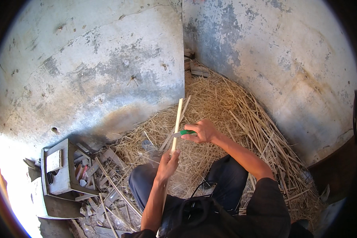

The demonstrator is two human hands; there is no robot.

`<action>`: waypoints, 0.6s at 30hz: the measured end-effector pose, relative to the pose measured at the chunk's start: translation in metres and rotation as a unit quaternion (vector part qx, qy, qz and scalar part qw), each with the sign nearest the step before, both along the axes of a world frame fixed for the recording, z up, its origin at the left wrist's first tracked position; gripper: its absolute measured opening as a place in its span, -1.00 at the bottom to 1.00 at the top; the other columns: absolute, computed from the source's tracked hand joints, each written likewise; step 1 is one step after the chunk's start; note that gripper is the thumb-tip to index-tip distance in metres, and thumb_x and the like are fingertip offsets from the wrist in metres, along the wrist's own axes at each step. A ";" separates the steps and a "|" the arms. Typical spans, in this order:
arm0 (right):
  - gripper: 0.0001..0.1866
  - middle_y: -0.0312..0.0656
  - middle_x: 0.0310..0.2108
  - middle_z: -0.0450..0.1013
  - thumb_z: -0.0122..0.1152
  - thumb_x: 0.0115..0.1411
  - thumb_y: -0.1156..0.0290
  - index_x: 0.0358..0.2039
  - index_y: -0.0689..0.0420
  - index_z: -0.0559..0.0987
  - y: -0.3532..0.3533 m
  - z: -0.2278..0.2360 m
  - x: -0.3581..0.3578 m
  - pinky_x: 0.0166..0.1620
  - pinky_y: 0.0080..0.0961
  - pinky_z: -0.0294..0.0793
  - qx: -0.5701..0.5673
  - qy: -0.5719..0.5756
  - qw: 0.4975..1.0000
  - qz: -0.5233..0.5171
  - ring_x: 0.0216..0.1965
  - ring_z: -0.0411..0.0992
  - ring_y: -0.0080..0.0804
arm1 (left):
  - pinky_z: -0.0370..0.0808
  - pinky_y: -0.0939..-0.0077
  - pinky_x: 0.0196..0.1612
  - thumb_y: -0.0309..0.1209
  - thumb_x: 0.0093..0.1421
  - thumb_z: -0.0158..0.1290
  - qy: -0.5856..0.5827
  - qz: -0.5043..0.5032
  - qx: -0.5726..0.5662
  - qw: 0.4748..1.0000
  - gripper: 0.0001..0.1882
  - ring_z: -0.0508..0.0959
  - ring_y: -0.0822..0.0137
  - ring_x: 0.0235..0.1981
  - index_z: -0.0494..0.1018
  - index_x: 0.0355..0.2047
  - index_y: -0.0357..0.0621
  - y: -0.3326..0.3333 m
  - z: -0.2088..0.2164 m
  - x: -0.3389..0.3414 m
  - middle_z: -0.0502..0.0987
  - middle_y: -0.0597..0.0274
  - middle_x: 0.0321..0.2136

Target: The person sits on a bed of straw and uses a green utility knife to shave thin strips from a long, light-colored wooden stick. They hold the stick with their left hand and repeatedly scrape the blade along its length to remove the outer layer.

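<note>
My left hand (168,163) is closed around a long pale strip of split bamboo or wood (178,119), which stands up at a slight tilt between my knees. The strip's lower part runs down along my left forearm. Just above that grip, my right hand (202,131) is wrapped round the green handle of a knife (187,132). Its blade (176,135) points left and lies across the strip, seemingly against it. A second thin strip (185,107) slants behind the first; whether it is held or loose, I cannot tell.
Straw-like shavings (214,95) cover the floor ahead, with a heap of long thin sticks (261,127) along the right wall (281,59). At left stands a worn wooden box (65,170) beside scrap wood and rubble (107,158). My bent knees flank the work.
</note>
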State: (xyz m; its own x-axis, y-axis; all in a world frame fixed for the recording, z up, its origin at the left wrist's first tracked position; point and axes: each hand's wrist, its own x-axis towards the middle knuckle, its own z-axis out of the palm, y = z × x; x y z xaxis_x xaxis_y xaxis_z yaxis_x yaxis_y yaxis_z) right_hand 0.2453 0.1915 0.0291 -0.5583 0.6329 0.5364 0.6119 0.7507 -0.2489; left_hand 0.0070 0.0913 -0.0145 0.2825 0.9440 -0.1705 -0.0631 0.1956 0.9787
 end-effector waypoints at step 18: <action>-0.41 -0.41 -0.71 0.38 0.16 0.38 -0.31 -0.34 -0.01 0.72 0.041 -0.008 0.031 -0.68 -0.51 0.22 -0.082 0.118 0.988 -0.054 -0.78 0.20 -0.58 | 0.17 0.60 -0.58 -0.12 0.56 -0.01 -0.002 -0.043 -0.026 0.999 -0.66 0.23 0.65 -0.63 0.39 -0.33 -0.05 -0.007 -0.003 -0.005 0.27 0.58 -0.60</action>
State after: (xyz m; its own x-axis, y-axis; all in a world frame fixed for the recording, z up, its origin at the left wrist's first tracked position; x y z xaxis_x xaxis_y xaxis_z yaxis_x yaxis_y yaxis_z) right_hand 0.2760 0.2326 0.0213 -0.3533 0.7717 0.5288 0.5967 0.6212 -0.5080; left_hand 0.0016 0.0839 -0.0178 0.3627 0.9062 -0.2173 -0.0480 0.2511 0.9668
